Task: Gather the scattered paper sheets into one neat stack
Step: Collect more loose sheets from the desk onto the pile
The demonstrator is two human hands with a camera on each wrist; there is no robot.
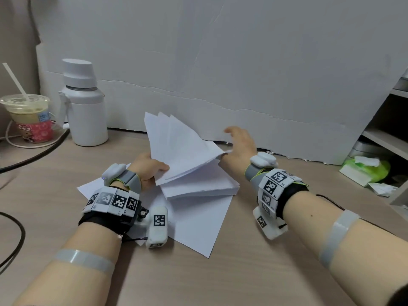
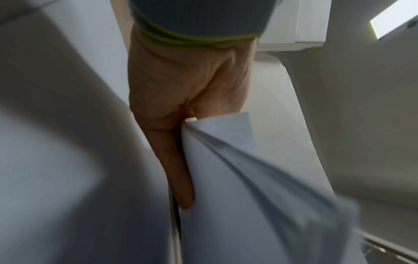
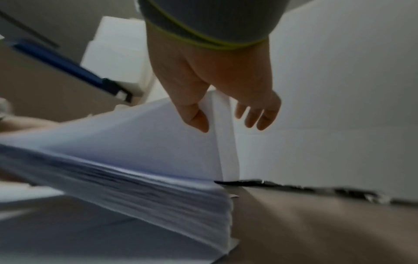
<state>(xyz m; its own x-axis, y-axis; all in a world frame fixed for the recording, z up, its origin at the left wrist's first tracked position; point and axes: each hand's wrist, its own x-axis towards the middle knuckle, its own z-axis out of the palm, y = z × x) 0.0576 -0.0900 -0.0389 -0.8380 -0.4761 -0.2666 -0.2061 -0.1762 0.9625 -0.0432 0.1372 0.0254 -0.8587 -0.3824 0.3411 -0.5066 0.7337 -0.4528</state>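
Loose sheets [image 1: 198, 224] nearest, flat on desk [image 1: 254, 272], 6 o'clock of thick stack [image 1: 198, 186]. Stack at desk centre, skewed against loose sheets. Left hand [image 1: 150, 168] at stack's 9 o'clock, thumb and fingers pinching lifted fan of sheets [image 1: 174, 146], tilted up toward 12. Right hand [image 1: 240, 144] at 3 o'clock, fingers spread and relaxed, thumb touching fan edge. Advice: lower fan onto stack, square edges with both palms, then slide loose sheets on top. White bottle [image 1: 85, 107] at far 10 o'clock.

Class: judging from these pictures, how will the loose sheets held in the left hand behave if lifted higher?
The loose sheets already fan apart, so they would probably flop and splay. The left hand pinches only one edge; some may slip out.
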